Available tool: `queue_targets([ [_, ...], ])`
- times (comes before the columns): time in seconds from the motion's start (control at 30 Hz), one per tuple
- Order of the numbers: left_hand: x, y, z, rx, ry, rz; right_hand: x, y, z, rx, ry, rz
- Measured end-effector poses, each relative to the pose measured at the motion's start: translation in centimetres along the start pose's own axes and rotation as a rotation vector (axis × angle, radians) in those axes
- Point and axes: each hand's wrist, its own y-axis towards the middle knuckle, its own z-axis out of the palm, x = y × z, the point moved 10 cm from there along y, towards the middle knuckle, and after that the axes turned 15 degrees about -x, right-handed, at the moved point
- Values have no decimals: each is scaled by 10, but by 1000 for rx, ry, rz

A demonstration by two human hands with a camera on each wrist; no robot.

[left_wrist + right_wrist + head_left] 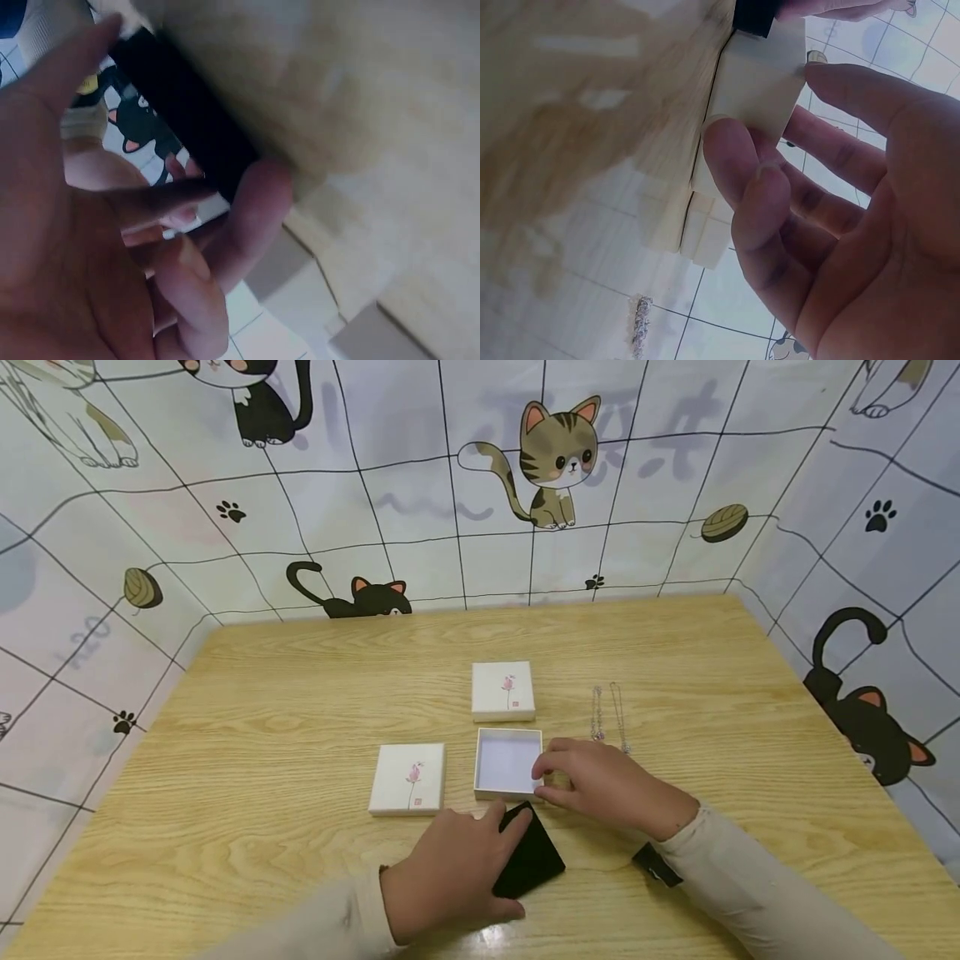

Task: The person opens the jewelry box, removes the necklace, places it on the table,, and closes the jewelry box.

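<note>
An open white box (502,795) with a pale lavender inside stands at mid-table. At its right wall is my right hand (600,785), thumb and fingertips gripping the edge; the right wrist view shows the fingers (727,154) against the box's side. Just in front, my left hand (456,870) holds a flat black square pad (538,860). Seen from the left wrist, this pad (187,112) is thick and dark, held between thumb and fingers by its edges. Part of it is hidden under the left hand.
Two white boxes with a pink flower print lie nearby, one flower box (393,781) left, another flower box (502,689) behind. Two thin necklaces, a left chain (597,714) and a right chain (617,714), lie behind my right hand. A small black piece (657,865) rests by the right sleeve.
</note>
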Motion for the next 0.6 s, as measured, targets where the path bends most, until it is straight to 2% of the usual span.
queue_targets([
  [0.13,-1,-1,2,-8,25,1,-1,0,2,5,4,-1],
  [0.27,9,-6,1,-1,-104,-43,-1,0,3,11,8,4],
  [0.37,23,-11,-10,-19,-216,-91,-1,0,4,14,15,3],
  [0.6,48,-20,-40,-126,-299,-117,0,1,0,14,29,6],
])
